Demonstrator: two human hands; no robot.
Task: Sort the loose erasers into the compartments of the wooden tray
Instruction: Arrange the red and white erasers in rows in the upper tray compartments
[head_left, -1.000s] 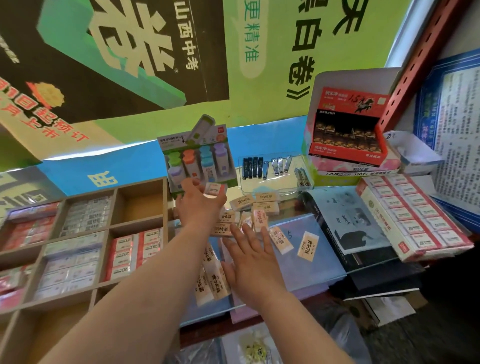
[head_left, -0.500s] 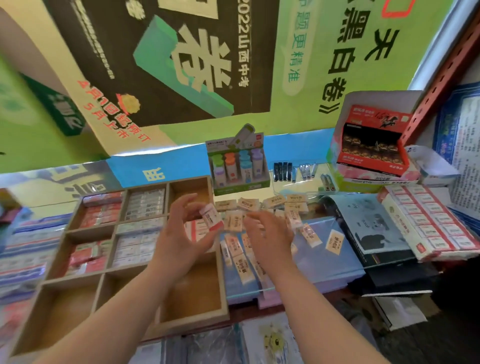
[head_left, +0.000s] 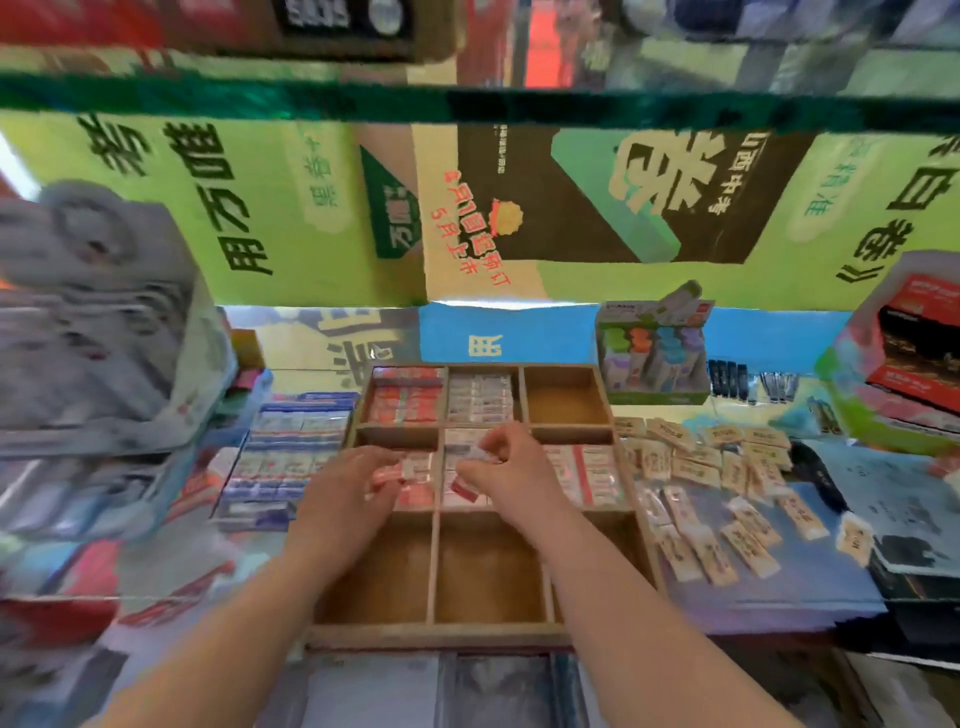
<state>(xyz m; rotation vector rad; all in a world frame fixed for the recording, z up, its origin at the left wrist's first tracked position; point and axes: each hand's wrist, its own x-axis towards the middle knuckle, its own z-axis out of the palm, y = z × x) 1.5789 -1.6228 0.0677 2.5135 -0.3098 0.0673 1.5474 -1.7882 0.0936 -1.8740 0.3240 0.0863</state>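
Observation:
The wooden tray (head_left: 435, 564) with nine compartments lies in front of me. Its back-left, back-middle and middle-row compartments hold red-and-white erasers; the back-right and front compartments hold none. My left hand (head_left: 347, 493) is over the middle-left compartment, pinching a red-and-white eraser (head_left: 396, 473). My right hand (head_left: 501, 467) is over the middle compartment, fingertips closed on another small eraser (head_left: 480, 453). Several loose beige erasers (head_left: 701, 467) lie scattered on a blue sheet to the tray's right. The picture is blurred.
A green display box of coloured correction tapes (head_left: 652, 358) stands behind the tray's right corner. Blue-and-white eraser boxes (head_left: 280, 457) lie left of the tray, a grey plastic-wrapped bundle (head_left: 98, 332) beyond them. A red box (head_left: 914, 338) stands at far right.
The camera swung left and down, bringing the tray to the middle. Both hands moved from the loose pile to the tray's middle row, the left still carrying its eraser.

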